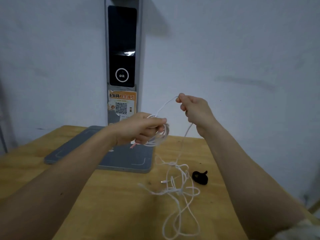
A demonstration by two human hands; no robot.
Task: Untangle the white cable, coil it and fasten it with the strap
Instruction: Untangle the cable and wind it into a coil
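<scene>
My left hand [138,129] grips the coil [159,135]; my right hand [194,108] pinches the cable [180,189] up-right of it, loose tangle trailing below, strap [200,177] beside.

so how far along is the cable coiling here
Partly done. The left hand already grips a few wound loops of the white cable. The right hand pinches the next stretch, raised to feed another loop. Most of the cable lies loose and tangled on the wooden table, so untangling and coiling remain. The black strap lies untouched beside the tangle, so fastening remains.
</scene>
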